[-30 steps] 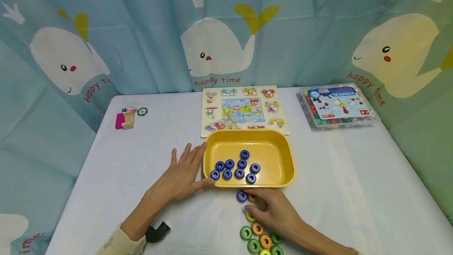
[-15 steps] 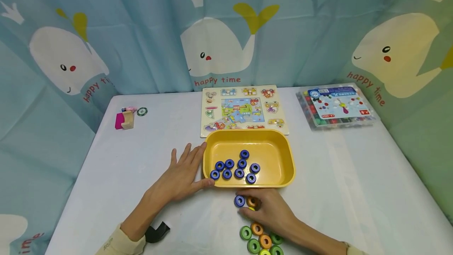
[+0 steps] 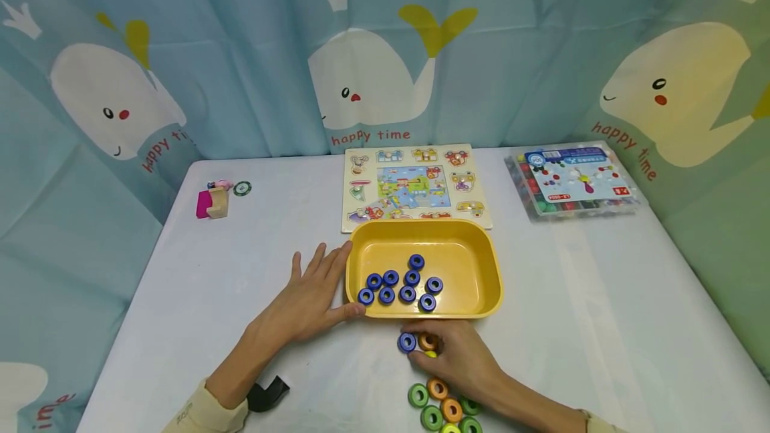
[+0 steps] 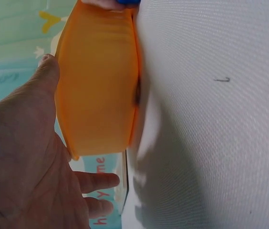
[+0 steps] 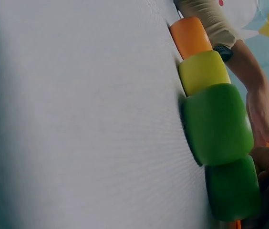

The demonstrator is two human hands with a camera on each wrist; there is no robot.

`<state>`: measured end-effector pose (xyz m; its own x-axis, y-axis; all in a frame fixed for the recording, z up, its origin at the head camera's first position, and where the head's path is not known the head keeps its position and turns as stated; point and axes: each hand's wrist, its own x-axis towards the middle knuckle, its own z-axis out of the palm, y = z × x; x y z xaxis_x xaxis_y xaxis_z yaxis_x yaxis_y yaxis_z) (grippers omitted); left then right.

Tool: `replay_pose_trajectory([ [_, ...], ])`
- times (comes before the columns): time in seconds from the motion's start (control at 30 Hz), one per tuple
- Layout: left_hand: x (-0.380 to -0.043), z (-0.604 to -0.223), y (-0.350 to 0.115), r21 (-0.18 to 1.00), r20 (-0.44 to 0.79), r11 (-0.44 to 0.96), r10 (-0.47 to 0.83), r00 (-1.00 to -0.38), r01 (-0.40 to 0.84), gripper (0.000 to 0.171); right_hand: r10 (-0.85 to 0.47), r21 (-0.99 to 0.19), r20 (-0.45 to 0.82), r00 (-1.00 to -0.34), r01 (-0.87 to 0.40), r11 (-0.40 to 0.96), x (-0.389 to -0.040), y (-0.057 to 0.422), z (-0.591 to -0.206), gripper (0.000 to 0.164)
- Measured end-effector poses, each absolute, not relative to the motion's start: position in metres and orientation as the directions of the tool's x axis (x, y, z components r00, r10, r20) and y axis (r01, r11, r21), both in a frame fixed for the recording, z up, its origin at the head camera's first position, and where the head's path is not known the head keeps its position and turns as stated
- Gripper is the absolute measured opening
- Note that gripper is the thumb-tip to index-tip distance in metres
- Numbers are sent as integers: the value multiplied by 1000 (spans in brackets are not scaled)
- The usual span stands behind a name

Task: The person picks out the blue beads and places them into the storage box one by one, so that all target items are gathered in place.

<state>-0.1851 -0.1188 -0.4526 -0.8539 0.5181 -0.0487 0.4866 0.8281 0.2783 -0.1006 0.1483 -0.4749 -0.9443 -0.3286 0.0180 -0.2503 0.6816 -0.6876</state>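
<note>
My left hand [image 3: 313,296] lies along the left side of the yellow tray [image 3: 481,272], fingers extended and thumb at its front corner. In the left wrist view, that hand [image 4: 34,157] touches the tray's wall [image 4: 98,90]. Several blue rings [image 3: 387,295] lie inside the tray. Just in front of it, my right hand [image 3: 460,356] pinches another blue ring [image 3: 407,342] between thumb and fingertip. Under that hand sit an orange ring [image 3: 428,341] and a partly covered yellow ring [image 3: 430,354]. The right wrist view shows green rings [image 5: 218,124] from the side.
Green rings [image 3: 431,417] and orange rings [image 3: 451,410] cluster at the front edge. A picture puzzle board [image 3: 475,182] lies behind the tray. A clear plastic case [image 3: 571,179] is at back right, small toys [image 3: 213,202] at back left. A black curved piece [image 3: 268,394] lies near the left sleeve.
My right hand has taken the blue ring between its fingertips and drawn it slightly toward me and left. My left hand stays at the tray.
</note>
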Motion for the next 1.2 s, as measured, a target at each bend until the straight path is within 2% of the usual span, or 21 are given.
replay_pose_trajectory([
  [0.43,-186,-450,-119,274,-35,825,522,-852,494,99,-354,-711,106,-929,-320,626,-94,150,-461,35],
  [0.63,-186,-450,-119,267,-28,825,523,-852,498,99,-404,-744,162,-900,-381,549,-87,152,-432,32],
  [0.77,-186,-449,-119,273,-27,823,524,-851,498,99,-392,-769,190,-900,-384,511,-90,161,-405,29],
  [0.93,-186,-449,-119,276,-25,822,524,-851,499,99,-343,-759,150,-927,-330,561,-114,180,-387,32],
  [1.2,-184,-450,-119,286,-29,820,524,-851,496,98,-328,-678,68,-942,-285,677,-174,202,-397,28],
])
